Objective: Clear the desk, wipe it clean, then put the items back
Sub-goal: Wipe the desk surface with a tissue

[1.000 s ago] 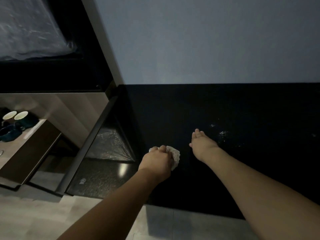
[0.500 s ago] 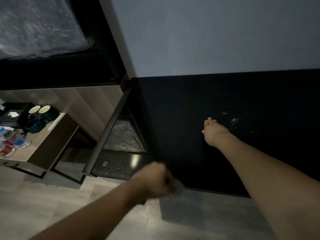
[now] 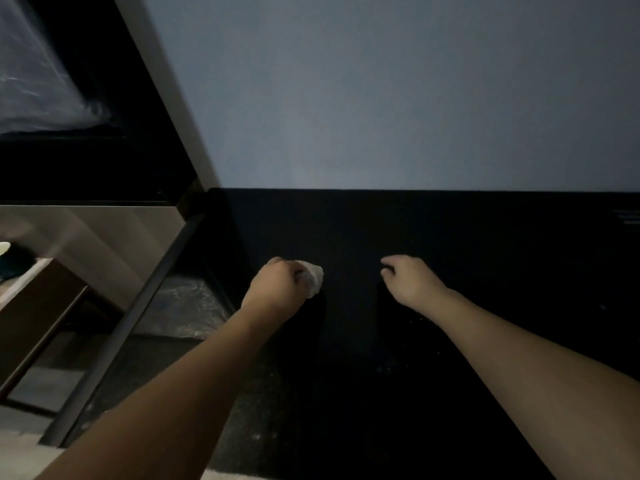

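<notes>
The black desk top (image 3: 485,258) fills the lower right of the head view, under a pale wall. My left hand (image 3: 277,287) grips a crumpled white cloth (image 3: 313,277) and holds it against the desk near its left side. My right hand (image 3: 410,278) rests on the desk to the right of it, fingers curled under, nothing in them. A few faint white specks (image 3: 384,367) show on the dark surface between my forearms.
A dark frame post (image 3: 138,320) runs along the desk's left edge, with a plastic-lined bin (image 3: 187,306) below. At far left a low wooden shelf (image 3: 38,303) carries a dark cup (image 3: 8,261). Pale floor (image 3: 20,455) shows at the bottom left.
My left hand came back from the desk's front edge onto the surface with the cloth. My right hand's fingers, flat before, are now curled. The view tilted down towards the desk.
</notes>
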Tool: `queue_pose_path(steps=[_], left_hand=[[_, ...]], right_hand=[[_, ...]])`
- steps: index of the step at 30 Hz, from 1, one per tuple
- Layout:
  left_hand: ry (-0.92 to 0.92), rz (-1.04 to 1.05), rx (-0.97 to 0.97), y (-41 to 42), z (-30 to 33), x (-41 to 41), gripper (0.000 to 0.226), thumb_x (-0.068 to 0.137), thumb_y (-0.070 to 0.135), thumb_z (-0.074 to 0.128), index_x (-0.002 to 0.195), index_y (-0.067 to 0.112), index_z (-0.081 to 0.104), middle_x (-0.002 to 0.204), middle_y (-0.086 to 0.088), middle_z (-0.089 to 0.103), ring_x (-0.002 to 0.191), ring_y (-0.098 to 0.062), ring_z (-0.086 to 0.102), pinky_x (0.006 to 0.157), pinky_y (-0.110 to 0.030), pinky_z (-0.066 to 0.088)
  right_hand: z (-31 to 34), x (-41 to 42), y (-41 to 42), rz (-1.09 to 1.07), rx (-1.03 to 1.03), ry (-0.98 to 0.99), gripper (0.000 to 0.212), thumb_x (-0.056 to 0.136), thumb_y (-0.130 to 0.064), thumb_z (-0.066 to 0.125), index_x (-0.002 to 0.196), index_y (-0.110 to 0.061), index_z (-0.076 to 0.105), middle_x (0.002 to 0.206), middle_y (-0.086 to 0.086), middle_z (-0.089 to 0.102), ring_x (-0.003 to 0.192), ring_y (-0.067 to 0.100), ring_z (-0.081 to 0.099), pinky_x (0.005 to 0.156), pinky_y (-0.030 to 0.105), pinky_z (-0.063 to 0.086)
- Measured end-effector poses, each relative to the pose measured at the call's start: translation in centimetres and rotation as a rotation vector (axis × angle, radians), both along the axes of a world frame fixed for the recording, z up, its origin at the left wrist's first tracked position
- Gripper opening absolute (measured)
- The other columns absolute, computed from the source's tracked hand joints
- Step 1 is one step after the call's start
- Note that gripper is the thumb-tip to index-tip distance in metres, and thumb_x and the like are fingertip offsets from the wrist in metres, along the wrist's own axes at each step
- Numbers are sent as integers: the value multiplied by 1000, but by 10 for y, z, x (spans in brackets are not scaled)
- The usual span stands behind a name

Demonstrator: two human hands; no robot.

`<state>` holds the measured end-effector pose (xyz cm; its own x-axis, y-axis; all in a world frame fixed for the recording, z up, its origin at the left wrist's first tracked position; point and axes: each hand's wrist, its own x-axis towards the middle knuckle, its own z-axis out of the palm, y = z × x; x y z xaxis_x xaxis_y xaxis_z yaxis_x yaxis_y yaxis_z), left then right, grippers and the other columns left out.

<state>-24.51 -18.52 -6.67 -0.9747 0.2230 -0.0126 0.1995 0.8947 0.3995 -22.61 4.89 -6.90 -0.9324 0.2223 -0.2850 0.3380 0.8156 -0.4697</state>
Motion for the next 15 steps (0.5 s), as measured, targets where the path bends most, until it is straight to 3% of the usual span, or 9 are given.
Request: queue_pose_path(steps=[3,8,12,15], left_hand=[[-14,4,17,18,-17,-30,20,95,29,49,101,24,67,102,3,52,76,-7,49,60,-17,32],[-31,32,82,53,-31,-97,23,96,30,50,112,24,65,117,1,51,84,-9,54,68,-22,41],[36,18,93,81,-41,-150,21,98,31,48,107,26,65,115,-1,52,84,-11,54,72,-25,42],[60,-6,100,106,-44,-188,27,99,31,46,119,26,62,121,-3,51,96,-19,58,77,-27,43]], right_hand=[[-13,-25,21,-71,53,88,41,101,-21,46,142,-18,46,151,1,40,136,17,40,111,34,34],[-28,-65,56,-41,62,177,42,103,-22,41,145,-16,42,156,-1,31,143,15,29,117,32,24],[-42,-104,75,-56,103,222,46,104,-27,39,148,-18,35,159,-1,25,147,14,17,121,34,16],[-57,-123,87,-81,172,183,49,104,-34,33,151,-19,28,161,-1,18,148,15,12,122,36,10]])
